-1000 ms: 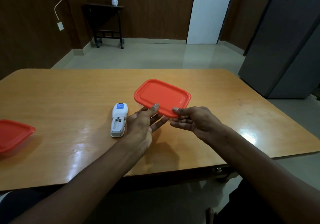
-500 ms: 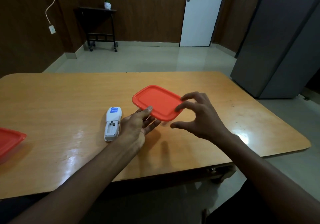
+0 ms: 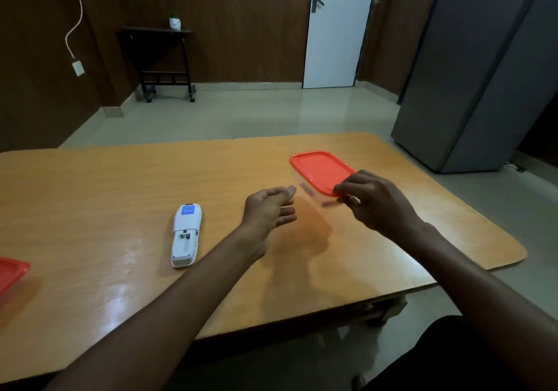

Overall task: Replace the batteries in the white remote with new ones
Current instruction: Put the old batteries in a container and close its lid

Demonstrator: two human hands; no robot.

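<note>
The white remote lies face down on the wooden table, its battery compartment uncovered and apparently without batteries. To its right, my left hand hovers with relaxed fingers and holds nothing. My right hand grips the near corner of a clear container with a red lid, which is at the table's right side. Dark shapes blur through the container's clear wall; I cannot tell what they are.
A second red-lidded container sits at the table's left edge, partly out of frame. A grey fridge stands beyond the table on the right. A dark side table and a white door are at the far wall.
My left hand has let go of the red-lidded container. My right hand has carried the container to the right and away from the remote.
</note>
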